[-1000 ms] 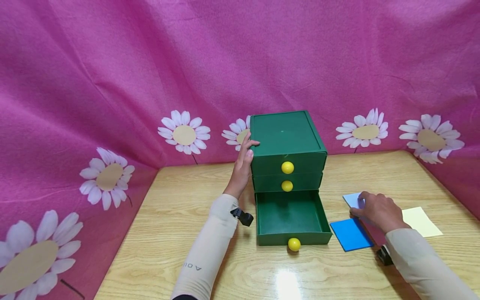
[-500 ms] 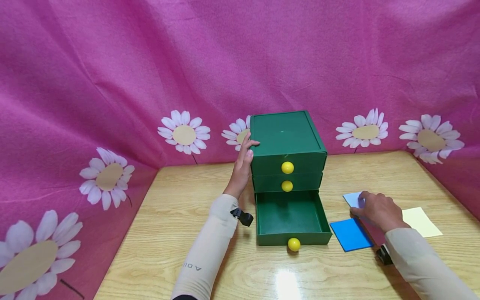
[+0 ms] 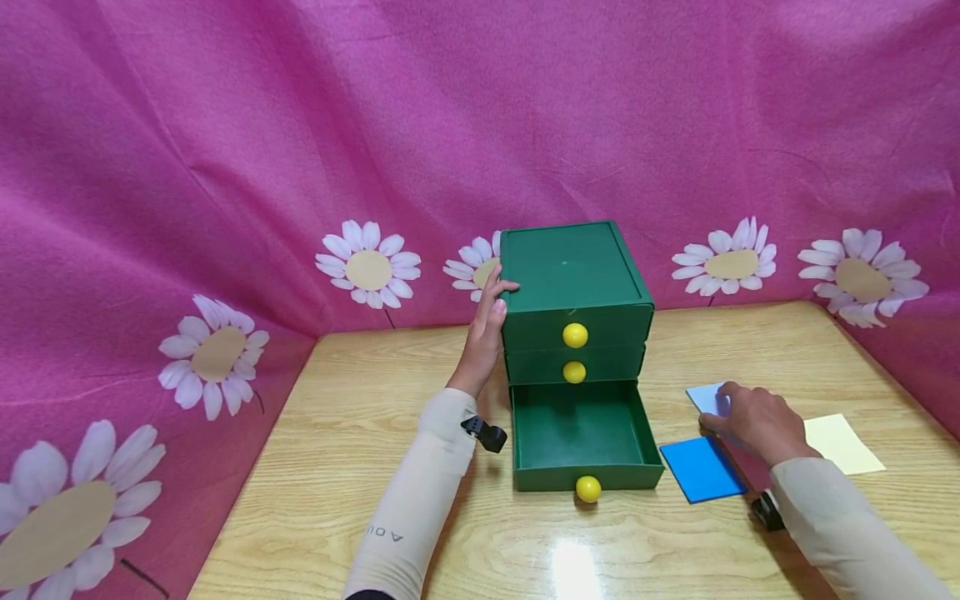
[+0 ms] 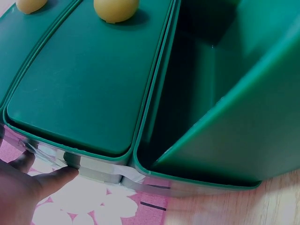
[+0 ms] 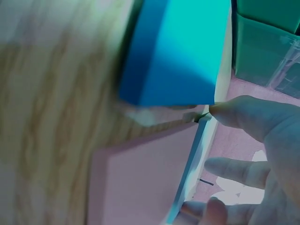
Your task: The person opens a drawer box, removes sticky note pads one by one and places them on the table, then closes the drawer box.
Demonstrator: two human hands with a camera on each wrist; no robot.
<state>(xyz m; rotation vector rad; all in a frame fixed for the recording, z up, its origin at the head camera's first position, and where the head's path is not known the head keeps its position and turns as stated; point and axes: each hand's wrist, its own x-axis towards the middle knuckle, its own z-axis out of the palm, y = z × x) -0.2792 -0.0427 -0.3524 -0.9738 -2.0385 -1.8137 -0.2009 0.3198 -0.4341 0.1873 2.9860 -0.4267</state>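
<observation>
A green drawer cabinet (image 3: 573,275) with round yellow knobs stands on the table, its bottom drawer (image 3: 585,477) pulled out and showing a bare floor. My left hand (image 3: 480,342) rests against the cabinet's left side, fingers extended, one fingertip over the top edge. At the right, my right hand (image 3: 761,421) is spread over a light blue note pad (image 3: 703,398), thumb near its left corner. In the right wrist view, the thumb and other fingers are wide apart. A pink pad (image 5: 140,178) lies partly under this hand, with a bright blue pad (image 3: 703,469) beside it.
A pale yellow pad (image 3: 843,443) lies right of the right hand. The wooden table (image 3: 375,417) is bounded at the back and sides by a pink cloth (image 3: 450,125) with daisies.
</observation>
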